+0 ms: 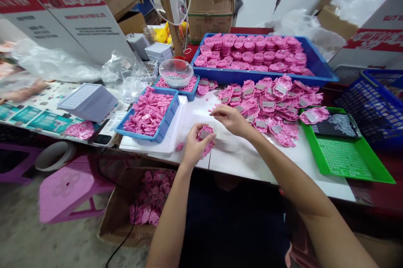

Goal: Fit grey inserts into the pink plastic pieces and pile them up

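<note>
My left hand is closed round a pink plastic casing part with a grey patch, held just above the white tabletop near the front edge. Up and to the right of it, my right hand has its fingertips drawn together in a pinch; whatever they hold, if anything, is too small to make out. Beyond those fingertips lie a few tiny pink pieces. A heap of similar pink casings with grey patches spreads to the right of my right hand.
Left stands a blue tray of small pink parts. Behind it, a clear bowl of tiny metal pieces rests on another tray. A large blue tray holds stacked casings. Right is a green tray; below, a cardboard box of pink parts.
</note>
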A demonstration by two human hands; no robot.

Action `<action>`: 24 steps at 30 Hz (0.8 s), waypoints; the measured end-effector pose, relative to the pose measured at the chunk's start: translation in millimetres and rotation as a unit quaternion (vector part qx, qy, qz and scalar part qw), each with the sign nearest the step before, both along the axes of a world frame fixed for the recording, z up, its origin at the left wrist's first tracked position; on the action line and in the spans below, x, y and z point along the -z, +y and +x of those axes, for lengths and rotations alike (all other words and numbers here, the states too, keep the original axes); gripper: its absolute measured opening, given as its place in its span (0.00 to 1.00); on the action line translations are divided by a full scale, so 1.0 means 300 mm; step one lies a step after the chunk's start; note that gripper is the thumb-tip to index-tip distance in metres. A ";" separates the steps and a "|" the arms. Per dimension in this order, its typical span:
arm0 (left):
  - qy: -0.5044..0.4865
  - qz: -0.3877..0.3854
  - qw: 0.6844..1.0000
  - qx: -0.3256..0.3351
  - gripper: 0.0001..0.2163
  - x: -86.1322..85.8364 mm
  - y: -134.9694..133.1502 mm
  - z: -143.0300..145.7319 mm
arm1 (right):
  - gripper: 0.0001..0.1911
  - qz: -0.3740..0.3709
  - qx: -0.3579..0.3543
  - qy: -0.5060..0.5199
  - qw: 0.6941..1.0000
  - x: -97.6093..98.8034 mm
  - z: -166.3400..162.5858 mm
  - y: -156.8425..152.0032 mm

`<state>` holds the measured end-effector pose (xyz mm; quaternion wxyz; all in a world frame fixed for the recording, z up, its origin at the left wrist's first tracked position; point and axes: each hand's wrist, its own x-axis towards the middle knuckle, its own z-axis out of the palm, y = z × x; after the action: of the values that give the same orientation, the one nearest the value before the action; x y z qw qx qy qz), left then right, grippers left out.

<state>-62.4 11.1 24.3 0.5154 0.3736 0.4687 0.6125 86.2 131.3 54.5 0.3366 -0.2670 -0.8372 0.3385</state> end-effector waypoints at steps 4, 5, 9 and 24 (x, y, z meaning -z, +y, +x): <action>-0.033 0.012 0.999 -0.024 0.20 0.026 0.012 -0.011 | 0.13 -0.218 0.001 0.110 0.970 -0.027 -0.027 -0.038; -0.042 0.026 0.998 -0.042 0.20 0.030 0.015 -0.013 | 0.13 -0.251 0.002 0.123 0.960 -0.027 -0.030 -0.042; -0.045 0.106 0.982 -0.153 0.20 0.031 0.018 -0.018 | 0.15 -0.373 -0.017 0.086 0.924 -0.023 -0.014 -0.042; 0.192 0.094 0.967 -0.138 0.17 0.074 0.026 0.011 | 0.19 -0.474 -0.053 0.126 0.870 -0.035 0.008 -0.035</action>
<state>-59.2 18.9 2.1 0.2887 0.4632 0.5460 0.6356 88.8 120.8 64.9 0.2533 -0.3047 -0.5395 0.7429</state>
